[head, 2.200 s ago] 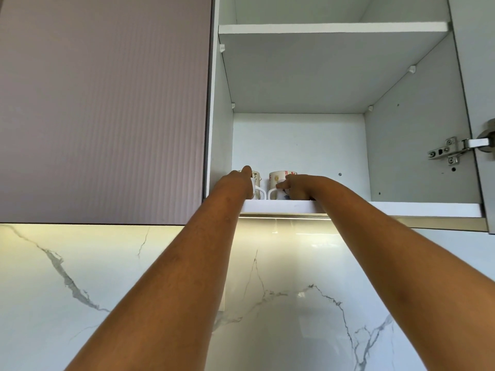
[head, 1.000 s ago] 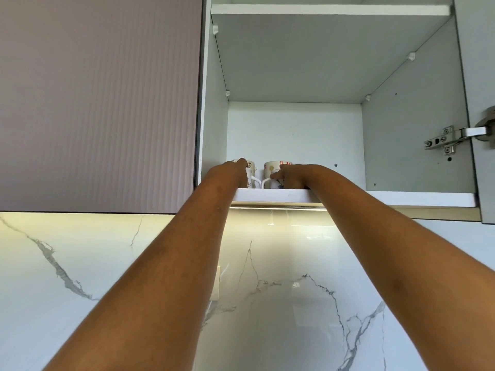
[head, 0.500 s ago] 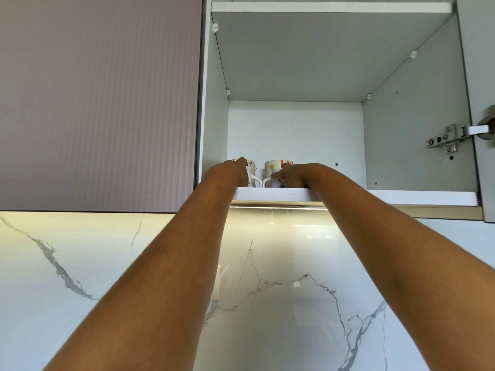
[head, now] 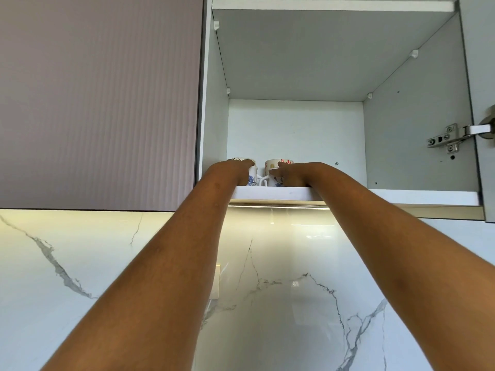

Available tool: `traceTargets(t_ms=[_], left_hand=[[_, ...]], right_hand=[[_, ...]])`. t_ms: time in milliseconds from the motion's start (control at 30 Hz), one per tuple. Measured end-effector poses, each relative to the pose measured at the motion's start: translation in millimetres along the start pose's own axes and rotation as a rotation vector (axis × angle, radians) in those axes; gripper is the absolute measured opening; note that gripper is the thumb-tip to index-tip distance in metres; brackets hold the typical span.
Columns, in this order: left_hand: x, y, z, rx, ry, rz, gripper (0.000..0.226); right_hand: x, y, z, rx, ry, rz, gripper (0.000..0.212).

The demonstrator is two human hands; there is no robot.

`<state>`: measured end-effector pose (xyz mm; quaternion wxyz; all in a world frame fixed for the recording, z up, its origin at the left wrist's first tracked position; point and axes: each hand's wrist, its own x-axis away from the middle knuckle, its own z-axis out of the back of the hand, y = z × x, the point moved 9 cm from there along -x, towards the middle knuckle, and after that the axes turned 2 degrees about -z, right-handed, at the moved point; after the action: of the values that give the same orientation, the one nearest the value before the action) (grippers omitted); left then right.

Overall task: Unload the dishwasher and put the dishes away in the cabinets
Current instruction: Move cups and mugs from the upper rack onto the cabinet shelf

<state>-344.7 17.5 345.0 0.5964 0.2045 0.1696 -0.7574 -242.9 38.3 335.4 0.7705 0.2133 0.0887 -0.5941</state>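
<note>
Both bare arms reach up into the open white wall cabinet, whose bottom shelf carries two white ceramic mugs standing upright near its front edge, toward the left side wall. The left mug, with a blue floral print, stands closest to that wall; the right mug, with red and yellow marks, stands just beside it, its white handle turned toward the left mug and nearly touching it. The left hand lies over the left mug with its fingers curled across the rim, grasping it from above and in front. The right hand wraps around the right mug's side, fingers reaching across its front, grasping it.

To the right of the mugs the shelf runs bare as far as the right side wall, where a metal hinge holds the open door. Above the mugs there is tall free room up to the upper white shelf. Left of the cabinet, the closed ribbed mauve door sits flush beside the opening. Below the shelf's front edge a light strip glows over the white marble-veined backsplash.
</note>
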Motion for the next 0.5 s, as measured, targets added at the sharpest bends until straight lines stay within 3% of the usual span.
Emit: traceTargets(t_ms=[500], left_hand=[[-12.7, -10.4, -9.0, -0.04, 0.0, 0.014, 0.066]], right_hand=[[3.3, 1.1, 2.7, -0.031, 0.009, -0.016, 0.051]])
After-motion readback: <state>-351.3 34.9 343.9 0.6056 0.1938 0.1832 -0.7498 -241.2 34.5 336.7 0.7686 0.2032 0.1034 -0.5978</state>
